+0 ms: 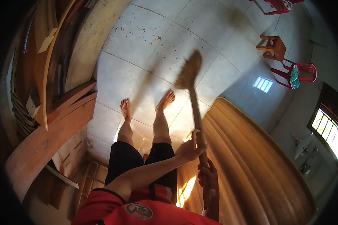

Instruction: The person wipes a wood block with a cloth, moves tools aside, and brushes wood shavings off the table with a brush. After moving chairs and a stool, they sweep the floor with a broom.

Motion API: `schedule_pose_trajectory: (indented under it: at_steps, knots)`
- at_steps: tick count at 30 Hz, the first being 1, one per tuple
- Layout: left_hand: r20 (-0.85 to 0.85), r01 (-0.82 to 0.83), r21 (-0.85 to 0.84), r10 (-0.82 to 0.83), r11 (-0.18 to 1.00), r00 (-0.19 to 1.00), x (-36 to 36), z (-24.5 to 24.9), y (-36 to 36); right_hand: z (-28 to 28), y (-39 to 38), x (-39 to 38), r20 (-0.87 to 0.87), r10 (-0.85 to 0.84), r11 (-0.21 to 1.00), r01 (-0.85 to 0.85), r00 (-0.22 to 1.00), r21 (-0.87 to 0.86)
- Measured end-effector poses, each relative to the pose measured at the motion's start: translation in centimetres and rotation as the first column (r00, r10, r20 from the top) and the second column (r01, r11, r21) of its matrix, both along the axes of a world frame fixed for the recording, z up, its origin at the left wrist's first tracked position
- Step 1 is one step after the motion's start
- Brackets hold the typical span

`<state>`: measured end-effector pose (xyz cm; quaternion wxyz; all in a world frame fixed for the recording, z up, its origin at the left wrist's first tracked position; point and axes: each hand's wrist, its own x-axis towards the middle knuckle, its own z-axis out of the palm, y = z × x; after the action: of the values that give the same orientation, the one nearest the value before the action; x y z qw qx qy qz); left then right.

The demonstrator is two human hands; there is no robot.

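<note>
A broom [194, 105] slants across the middle of the view, its brush head [190, 71] over the tiled floor and slightly blurred. My left hand [192, 148] is closed around the handle's middle. Lower down, near the handle's end, my right hand [209, 178] is wrapped round it too. Small reddish-brown scraps [157, 38] lie scattered on the tiles beyond the brush head. Below the broom, my bare feet [166, 100] stand on the floor.
A large brown wooden panel [248, 150] with a yellowish edge lies close on the right. Wooden boards and furniture parts [60, 116] crowd the left side. At the far right are a wooden stool [275, 48], a red chair [308, 72] with green cloth, and a barred window [326, 125].
</note>
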<state>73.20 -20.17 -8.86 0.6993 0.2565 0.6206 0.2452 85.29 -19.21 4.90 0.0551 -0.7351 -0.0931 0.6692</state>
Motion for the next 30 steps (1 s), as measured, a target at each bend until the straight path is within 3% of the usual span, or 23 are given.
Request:
schedule_pose_trajectory:
  at_steps: [1,2,4,7,9,10,11,12,14,15,16,17,19,20,21,24,26,29,30]
  knots:
    - [0.067,0.085,-0.070,-0.080,0.994,0.995,1.3,0.6,1.7,0.5,0.7,1.4,0.047,-0.003,1.000,0.003,0.999,-0.007]
    - [0.167,0.009,-0.062,0.001,0.998,0.986,5.2,-2.2,0.9,0.6,1.6,2.3,0.108,0.039,0.999,-0.040,0.993,0.006]
    - [0.167,0.002,0.026,-0.006,1.000,0.986,9.0,-5.7,1.8,-0.9,3.7,2.9,0.187,0.053,0.998,-0.057,0.981,0.017]
    - [0.258,-0.145,0.038,0.130,0.989,0.957,9.4,-12.3,4.3,-6.4,6.4,2.5,0.126,0.042,0.999,-0.045,0.991,0.021]
    - [0.334,-0.079,-0.209,0.147,0.975,0.931,5.6,-16.3,6.0,-10.1,7.5,-0.7,0.119,0.033,0.999,-0.037,0.992,0.033]
    - [0.157,-0.062,-0.156,0.087,0.986,0.984,3.3,-18.1,6.5,-12.3,7.6,-2.1,0.098,0.026,0.999,-0.029,0.995,0.030]
    - [0.100,0.016,-0.299,0.015,0.954,0.995,-0.7,-17.4,8.2,-12.8,8.6,-5.0,0.057,0.024,1.000,-0.024,0.998,0.002]
    - [-0.024,-0.051,-0.199,0.047,0.979,0.999,-4.0,-19.9,7.4,-15.3,8.2,-6.8,-0.058,-0.054,0.998,0.052,0.997,-0.029]
    - [-0.295,-0.125,0.011,0.122,0.992,0.948,-10.5,-24.7,5.9,-18.3,9.1,-12.7,-0.257,-0.019,1.000,0.025,0.966,0.018]
    - [-0.252,-0.142,-0.122,0.107,0.982,0.962,-15.5,-23.3,7.0,-23.0,7.0,-15.1,-0.383,-0.101,0.995,0.087,0.918,-0.053]
    - [-0.213,-0.149,-0.253,0.095,0.956,0.972,-20.5,-21.9,8.1,-21.9,8.5,-19.3,-0.374,-0.070,0.994,0.096,0.925,0.053]
    - [-0.291,-0.109,-0.261,0.030,0.959,0.956,-24.1,-21.2,9.0,-21.8,9.1,-23.3,-0.393,-0.156,0.983,0.182,0.906,0.030]
    - [-0.376,-0.230,-0.157,0.157,0.960,0.913,-28.8,-22.7,9.7,-22.3,9.8,-28.8,-0.440,-0.250,0.957,0.288,0.863,0.022]
    - [-0.313,-0.264,-0.201,0.193,0.943,0.930,-29.8,-20.5,11.1,-22.6,9.9,-29.9,-0.469,-0.263,0.949,0.312,0.843,0.029]
    - [-0.253,-0.294,-0.249,0.232,0.923,0.939,-30.9,-18.1,12.6,-22.2,10.4,-30.2,-0.499,-0.271,0.947,0.322,0.823,0.018]
    - [-0.329,-0.346,-0.241,0.259,0.907,0.908,-31.9,-14.5,14.3,-20.6,12.4,-30.4,-0.594,-0.234,0.958,0.286,0.769,-0.008]
    - [-0.552,-0.354,-0.227,0.180,0.907,0.814,-32.0,-13.2,14.1,-21.7,13.0,-29.0,-0.650,-0.137,0.987,0.161,0.747,-0.022]
    - [-0.703,-0.441,-0.147,0.220,0.885,0.676,-31.7,-18.3,11.9,-24.3,12.7,-25.2,-0.792,-0.061,0.997,0.077,0.607,-0.018]
    - [-0.755,-0.448,-0.126,0.207,0.885,0.622,-29.3,-17.1,12.1,-24.2,12.3,-23.1,-0.819,-0.052,0.996,0.091,0.571,0.001]
